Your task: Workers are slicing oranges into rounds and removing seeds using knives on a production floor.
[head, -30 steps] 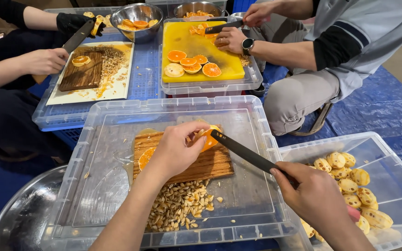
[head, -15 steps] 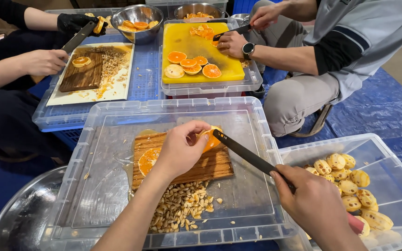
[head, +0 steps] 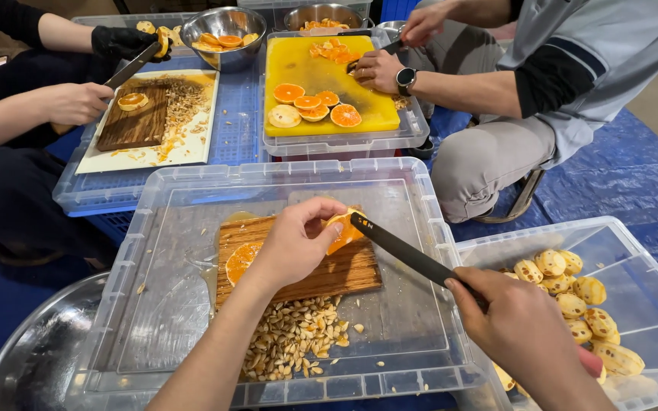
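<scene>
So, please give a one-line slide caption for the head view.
Left hand steadies an orange piece on a wooden board; right hand holds a knife.

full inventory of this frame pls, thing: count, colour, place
orange piece: 1, orange, held on near board
wooden board: 1, brown, in near clear tray
orange half: 1, orange, on that board's left
seeds: pile, tan, near tray front
clear tray: 1, clear, centre
whole fruits: many, yellow, right bin
yellow board: 1, with orange slices, far centre
metal bowls: 2, far
knife: 1, black
left hand: grip on orange piece
right hand: grip on knife
</scene>
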